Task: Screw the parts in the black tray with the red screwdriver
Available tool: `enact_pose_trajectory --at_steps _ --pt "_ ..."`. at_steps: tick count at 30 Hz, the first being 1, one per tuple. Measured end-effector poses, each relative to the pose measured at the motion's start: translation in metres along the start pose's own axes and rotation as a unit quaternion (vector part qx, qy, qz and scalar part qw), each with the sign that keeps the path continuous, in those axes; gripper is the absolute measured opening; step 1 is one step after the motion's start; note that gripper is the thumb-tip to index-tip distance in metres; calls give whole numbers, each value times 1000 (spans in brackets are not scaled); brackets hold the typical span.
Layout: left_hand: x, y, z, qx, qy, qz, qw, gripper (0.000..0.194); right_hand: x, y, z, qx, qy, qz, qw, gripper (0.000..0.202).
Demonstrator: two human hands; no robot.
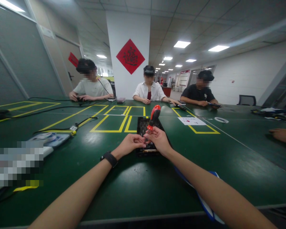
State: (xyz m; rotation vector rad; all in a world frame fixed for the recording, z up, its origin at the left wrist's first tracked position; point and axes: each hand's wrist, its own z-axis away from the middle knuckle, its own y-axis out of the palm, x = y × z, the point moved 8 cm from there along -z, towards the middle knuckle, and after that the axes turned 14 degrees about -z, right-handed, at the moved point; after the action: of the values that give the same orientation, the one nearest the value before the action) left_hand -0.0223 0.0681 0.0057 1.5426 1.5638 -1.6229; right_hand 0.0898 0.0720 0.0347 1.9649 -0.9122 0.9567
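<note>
A screwdriver [154, 116] with a red and black handle stands tilted, handle up, over an open black case [141, 122] with dark compartments. My right hand [160, 140] is closed around its shaft just below the handle. From the other side, my left hand [132, 142] is closed in a pinch close to the screwdriver's lower end. Whatever those left fingertips hold is too small to make out. The screwdriver's tip is hidden by my fingers. Both hands are above the case, and a black band [109, 158] circles my left wrist.
Yellow tape [107, 131] marks rectangles on the green table [90, 178]. Cables and a clear bag [50, 139] lie left. A paper sheet [192, 121] and white ring [221, 120] lie right. Three people sit opposite; another person's hand [283, 135] rests at far right.
</note>
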Motion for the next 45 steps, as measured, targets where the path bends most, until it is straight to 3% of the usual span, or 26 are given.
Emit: enact_pose_trajectory --at_steps 13,22,28,39,45 --pt "-7 7 -1 61 49 -3 997 26 -2 8 0 50 11 6 999 37" --pt "-7 1 0 6 15 -56 998 28 -5 0 -2 0 18 -6 1000 29" --pt "-11 0 0 0 41 -106 994 25 -3 0 -2 9 -3 -12 1000 31" --pt "-14 10 1 71 62 -36 995 25 -6 2 -2 41 23 2 999 34" --pt "-5 -2 -2 -9 25 -41 999 30 -2 -3 -2 3 5 -1 1000 28"
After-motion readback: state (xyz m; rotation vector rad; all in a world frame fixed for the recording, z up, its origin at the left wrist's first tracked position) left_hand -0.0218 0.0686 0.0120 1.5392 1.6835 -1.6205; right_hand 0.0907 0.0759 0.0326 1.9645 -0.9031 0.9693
